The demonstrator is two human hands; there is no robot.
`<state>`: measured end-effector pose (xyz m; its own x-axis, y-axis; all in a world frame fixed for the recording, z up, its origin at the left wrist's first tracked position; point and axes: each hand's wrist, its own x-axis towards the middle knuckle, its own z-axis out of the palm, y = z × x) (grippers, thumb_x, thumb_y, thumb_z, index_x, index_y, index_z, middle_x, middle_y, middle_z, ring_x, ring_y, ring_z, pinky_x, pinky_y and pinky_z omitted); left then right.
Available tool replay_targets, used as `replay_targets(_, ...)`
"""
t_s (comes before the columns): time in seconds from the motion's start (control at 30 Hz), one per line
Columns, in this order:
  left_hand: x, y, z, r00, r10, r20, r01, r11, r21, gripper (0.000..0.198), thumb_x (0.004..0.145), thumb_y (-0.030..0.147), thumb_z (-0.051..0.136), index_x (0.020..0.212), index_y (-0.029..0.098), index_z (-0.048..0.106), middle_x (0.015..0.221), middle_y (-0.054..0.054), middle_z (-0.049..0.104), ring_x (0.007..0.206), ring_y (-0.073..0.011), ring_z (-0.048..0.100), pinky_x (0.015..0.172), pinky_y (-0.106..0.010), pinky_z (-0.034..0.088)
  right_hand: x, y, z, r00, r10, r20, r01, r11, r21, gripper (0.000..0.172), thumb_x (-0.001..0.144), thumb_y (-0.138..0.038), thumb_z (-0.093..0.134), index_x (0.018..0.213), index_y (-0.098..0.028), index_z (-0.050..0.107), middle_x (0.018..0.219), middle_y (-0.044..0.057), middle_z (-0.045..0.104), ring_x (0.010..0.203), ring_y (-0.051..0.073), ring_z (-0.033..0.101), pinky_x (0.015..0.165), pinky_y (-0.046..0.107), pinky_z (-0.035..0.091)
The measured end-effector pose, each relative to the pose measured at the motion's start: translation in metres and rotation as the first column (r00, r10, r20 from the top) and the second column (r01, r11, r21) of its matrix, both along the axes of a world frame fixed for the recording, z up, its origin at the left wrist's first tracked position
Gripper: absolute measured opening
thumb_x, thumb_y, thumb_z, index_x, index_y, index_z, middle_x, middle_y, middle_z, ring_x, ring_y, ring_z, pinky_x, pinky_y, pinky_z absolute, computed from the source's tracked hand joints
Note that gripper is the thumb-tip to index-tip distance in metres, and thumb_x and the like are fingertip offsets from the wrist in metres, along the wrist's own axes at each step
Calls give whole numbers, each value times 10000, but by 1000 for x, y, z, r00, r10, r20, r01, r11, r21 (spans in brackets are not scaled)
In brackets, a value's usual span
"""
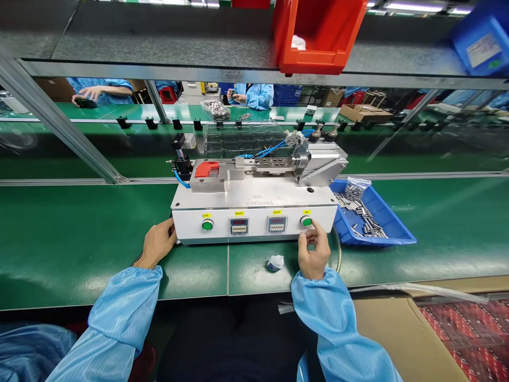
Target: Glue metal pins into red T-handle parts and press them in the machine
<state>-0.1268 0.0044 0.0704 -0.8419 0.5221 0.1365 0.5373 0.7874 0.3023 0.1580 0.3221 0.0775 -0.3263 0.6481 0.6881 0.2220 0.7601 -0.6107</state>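
Two hands in count: left bare hand (159, 244) and right bare hand (314, 254), well apart, at opposite ends of a white box-shaped machine (254, 197); both arms in light-blue cloth sleeves (338, 318)
Left side of machine: left hand touching, near the lower front corner; fingertips partly hidden; clamped or merely resting, cannot tell
Right button: round, green, silver-ringed push button (306, 221); right forefinger at its edge; thumb and forefinger parted, other fingers curled; pressed or not, cannot tell
Machine position: centred on a glossy green bench top (79, 233), front panel facing the wearer
Front panel: second round green button (207, 225) at left; two square digital counters (239, 226) between the buttons; small yellow labels (277, 212) above
Machine top: red plastic piece (207, 169) seated in a silver metal block (209, 184) at left; silver metal cylinder (318, 157) at right, with blue tubing (274, 150) behind
Bottle: small, white, dark-labelled plastic bottle (275, 263); in front of machine, near right hand
Parts bin: shallow blue plastic bin (392, 223), beside machine's right end; containing silver metal pins (368, 220) and a clear plastic bag (357, 185)
Shelf overhead: dark grey shelf (167, 34); bearing a red plastic bin (312, 62)
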Motion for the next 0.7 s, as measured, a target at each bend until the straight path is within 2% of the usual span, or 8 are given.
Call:
replay_targets(0.37,0,0,-1,1000,4,7,-4,1000,-2,219,902,319,458,712,243,535,705,-74,666,666,-268,606,624,-315,339,0,-1,1,1000,7,1,-7,1000,8,394,1008,-355,566,1351,-177,644,857,50,655,681,168,601,625,323,589)
replay_targets(0.7,0,0,0,1000,8,6,-8,1000,-4,219,897,294,469,728,231,593,709,-75,688,673,-264,620,626,-310,365,0,-1,0,1000,9,-1,-9,1000,5,409,1001,-337,575,1373,-181,643,852,44,649,672,166,586,620,321,584)
